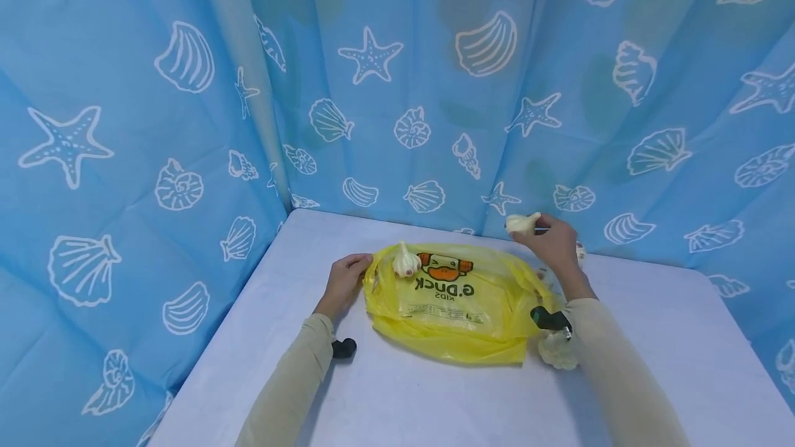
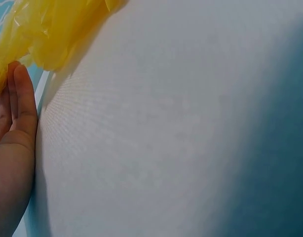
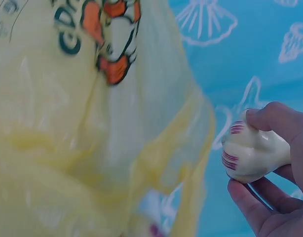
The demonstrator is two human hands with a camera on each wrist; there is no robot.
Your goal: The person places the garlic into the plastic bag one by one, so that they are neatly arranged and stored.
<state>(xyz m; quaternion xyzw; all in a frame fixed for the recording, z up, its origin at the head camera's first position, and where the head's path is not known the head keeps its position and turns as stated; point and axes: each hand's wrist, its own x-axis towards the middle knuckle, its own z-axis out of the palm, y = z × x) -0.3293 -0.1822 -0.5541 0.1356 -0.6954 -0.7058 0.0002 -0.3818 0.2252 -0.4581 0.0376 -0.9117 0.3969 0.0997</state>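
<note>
A yellow plastic bag with a duck print lies spread on the table. My left hand pinches its left edge; in the left wrist view the fingers reach up against the yellow plastic, with the thumb hidden. Raised beyond the bag's right end, my right hand holds a garlic bulb between thumb and fingers. Purple streaks mark this bulb in the right wrist view. Another garlic bulb rests on top of the bag, left of the print.
A pale, lumpy thing lies by the bag's lower right corner, partly under the right forearm. Behind the right hand a whitish thing peeks out. The white table meets a blue shell-patterned curtain at its back and left.
</note>
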